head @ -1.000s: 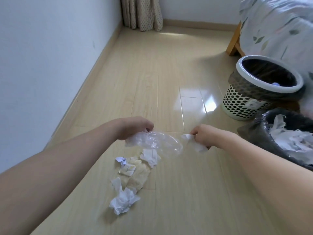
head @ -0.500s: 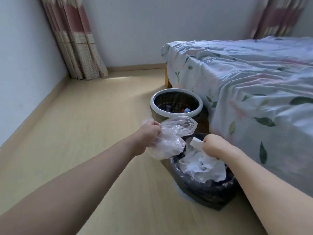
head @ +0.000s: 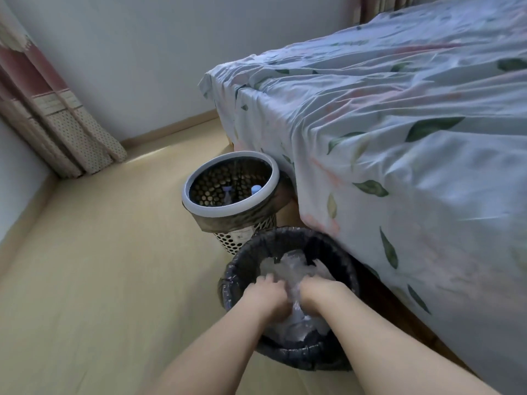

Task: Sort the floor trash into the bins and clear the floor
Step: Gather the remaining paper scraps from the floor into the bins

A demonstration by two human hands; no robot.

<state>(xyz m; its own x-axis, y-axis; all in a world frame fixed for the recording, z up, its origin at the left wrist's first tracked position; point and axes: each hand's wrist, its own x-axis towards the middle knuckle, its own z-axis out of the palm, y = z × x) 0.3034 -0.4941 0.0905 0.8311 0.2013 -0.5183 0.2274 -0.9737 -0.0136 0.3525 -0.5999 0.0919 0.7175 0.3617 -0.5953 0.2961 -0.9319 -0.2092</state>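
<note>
Both of my hands are down inside the near bin [head: 236,283], which is lined with a black bag. My left hand [head: 263,297] and my right hand [head: 316,295] sit side by side, pressing into a crumpled clear plastic bag [head: 296,266] that lies on white paper trash. Fingertips are buried in the plastic, so I cannot tell whether they grip it. Behind stands a white perforated bin [head: 228,215] with a grey rim and dark liner, holding a bottle with a blue cap [head: 255,189].
A bed [head: 399,152] with a leaf-print sheet fills the right side, close against both bins. A patterned curtain [head: 57,132] hangs in the left corner. Wooden floor [head: 99,266] stretches to the left of the bins.
My hands carried the clear plastic bag and the paper scrap from above the near bin down into it. The view has tilted down and moved closer to the bins.
</note>
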